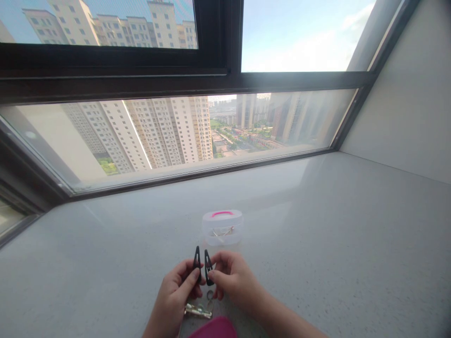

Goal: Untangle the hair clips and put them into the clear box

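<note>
At the far left, a dark window frame point(35, 176) is seen, with tall buildings point(141, 134) visible through the glass. Below it, a pale speckled windowsill point(105, 249) is shown, on which the loose items are laid.

The left hand point(174, 287) is closed in a pinch, thumb against fingers; the left black hair clip point(197, 263) is gripped in it, held roughly upright, narrow tip up. A shiny gold-toned clip point(198, 311) is placed just right of the left hand, low down. Beside it, near the bottom edge, a magenta object point(218, 329) is cut off by the frame; its type cannot be told. A small round greyish item point(210, 295) is seen between the hands, too small to identify.

The right black hair clip point(207, 268) is held beside the left one, also tip up, a narrow gap being left between them. Beyond both, a translucent box point(222, 222) with a pink handle point(222, 213) is set on the sill; thin gold-toned pieces are seen through its wall. The right hand point(237, 278) is likewise pinched closed on its clip. At far right, a plain white wall point(412, 103) is shown.
</note>
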`<state>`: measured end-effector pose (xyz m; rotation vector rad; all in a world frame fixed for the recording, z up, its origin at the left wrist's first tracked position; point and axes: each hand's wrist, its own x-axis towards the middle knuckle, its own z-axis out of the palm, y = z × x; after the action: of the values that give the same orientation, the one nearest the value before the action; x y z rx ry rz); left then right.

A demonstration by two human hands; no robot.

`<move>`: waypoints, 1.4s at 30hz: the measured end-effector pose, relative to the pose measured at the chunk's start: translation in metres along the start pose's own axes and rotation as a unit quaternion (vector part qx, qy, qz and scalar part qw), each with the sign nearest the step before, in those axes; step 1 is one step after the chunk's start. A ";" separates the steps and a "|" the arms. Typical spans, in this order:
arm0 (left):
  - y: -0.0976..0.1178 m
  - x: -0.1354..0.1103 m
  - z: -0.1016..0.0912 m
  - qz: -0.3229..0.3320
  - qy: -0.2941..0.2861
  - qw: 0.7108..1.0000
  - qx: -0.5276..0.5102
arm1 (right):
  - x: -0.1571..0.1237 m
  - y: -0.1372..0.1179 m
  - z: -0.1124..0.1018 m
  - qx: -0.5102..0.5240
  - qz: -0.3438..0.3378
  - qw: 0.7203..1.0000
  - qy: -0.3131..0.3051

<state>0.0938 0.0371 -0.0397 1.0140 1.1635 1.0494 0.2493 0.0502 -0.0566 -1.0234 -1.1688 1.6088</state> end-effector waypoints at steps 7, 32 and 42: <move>-0.001 0.000 -0.001 -0.004 -0.008 1.000 -0.003 | -0.002 -0.002 0.002 0.016 -0.001 1.000 0.004; -0.002 0.002 -0.001 -0.004 -0.028 1.000 0.004 | -0.001 -0.002 0.002 0.052 0.002 0.998 -0.020; -0.004 0.002 -0.001 0.001 -0.030 1.000 0.002 | 0.000 0.000 0.001 0.046 -0.001 0.999 -0.022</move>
<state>0.0930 0.0384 -0.0447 1.0430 1.1173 1.0114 0.2480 0.0498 -0.0561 -0.9323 -1.1148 1.6752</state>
